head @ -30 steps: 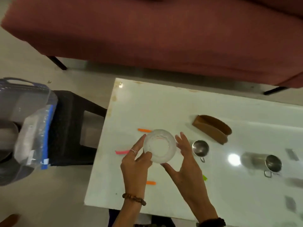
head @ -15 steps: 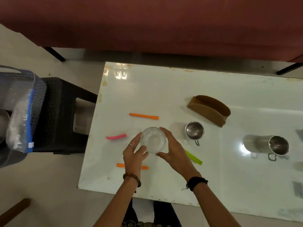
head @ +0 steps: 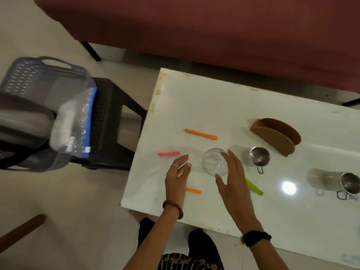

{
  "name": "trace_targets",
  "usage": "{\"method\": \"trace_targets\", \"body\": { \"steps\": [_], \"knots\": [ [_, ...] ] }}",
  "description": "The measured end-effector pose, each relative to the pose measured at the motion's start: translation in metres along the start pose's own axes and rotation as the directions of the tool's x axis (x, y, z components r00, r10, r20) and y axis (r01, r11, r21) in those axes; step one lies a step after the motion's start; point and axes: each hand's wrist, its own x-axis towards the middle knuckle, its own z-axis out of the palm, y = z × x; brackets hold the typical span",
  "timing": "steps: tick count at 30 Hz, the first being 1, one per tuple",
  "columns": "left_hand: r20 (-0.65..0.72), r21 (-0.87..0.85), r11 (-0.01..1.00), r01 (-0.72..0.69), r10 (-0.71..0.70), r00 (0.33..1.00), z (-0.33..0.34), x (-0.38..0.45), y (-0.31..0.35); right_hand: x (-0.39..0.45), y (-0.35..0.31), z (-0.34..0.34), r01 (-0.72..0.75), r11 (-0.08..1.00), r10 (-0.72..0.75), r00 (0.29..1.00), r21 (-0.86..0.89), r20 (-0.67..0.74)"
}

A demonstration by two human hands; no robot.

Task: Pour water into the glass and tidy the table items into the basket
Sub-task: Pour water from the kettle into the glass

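A clear glass (head: 213,162) stands upright on the white table (head: 204,106). My left hand (head: 178,175) hovers just left of it, fingers apart, not touching. My right hand (head: 231,178) is open beside the glass on its right, fingertips close to its rim. A small steel cup (head: 259,158) sits right of the glass, and a larger steel mug (head: 348,182) stands near the right edge. A grey perforated basket (head: 31,78) rests on a dark stool (head: 111,121) to the left, holding a plastic bag (head: 72,123).
A brown curved holder (head: 276,135) stands behind the small cup. Coloured strips lie on the table: a long orange one (head: 200,134), pink (head: 168,153), a short orange one (head: 193,190), green (head: 254,187). A red sofa (head: 194,26) borders the far side.
Both hands have let go of the glass, which now stands on the table. The left hand has drawn away to the left, and the right has opened beside it.
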Motion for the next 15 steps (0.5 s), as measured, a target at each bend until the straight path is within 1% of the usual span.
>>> {"method": "trace_targets", "body": {
  "steps": [2,4,6,9,11,12,13,15],
  "knots": [
    [-0.037,-0.039,0.999,-0.014,0.013,0.999,-0.034,-0.005,0.011,-0.010,-0.039,0.012,0.027,0.999,-0.027,0.999,0.036,-0.018],
    [-0.106,-0.083,0.996,-0.017,0.008,0.994,-0.079,-0.008,0.018,-0.017,-0.083,0.035,0.053,0.991,-0.057,0.998,0.124,0.031],
    [-0.214,-0.154,0.988,0.008,-0.042,0.976,-0.127,-0.009,0.023,-0.022,-0.127,0.063,0.057,0.977,-0.083,0.989,0.207,0.118],
    [-0.426,-0.243,0.970,0.012,-0.118,0.897,-0.218,-0.005,0.031,-0.026,-0.197,0.120,0.114,0.964,-0.185,0.936,0.242,0.299],
    [-0.528,-0.279,0.960,0.000,-0.153,0.835,-0.273,0.000,0.038,-0.027,-0.239,0.153,0.220,0.938,-0.307,0.885,0.268,0.351],
    [-0.562,-0.287,0.958,-0.011,-0.159,0.812,-0.302,0.004,0.043,-0.026,-0.261,0.171,0.259,0.920,-0.358,0.862,0.296,0.360],
    [-0.582,-0.282,0.959,-0.018,-0.155,0.798,-0.329,0.009,0.048,-0.023,-0.281,0.189,0.269,0.906,-0.384,0.846,0.326,0.370],
    [-0.609,-0.243,0.969,-0.031,-0.128,0.783,-0.373,0.023,0.058,-0.016,-0.315,0.221,0.236,0.891,-0.393,0.828,0.387,0.400]
  ]
}}
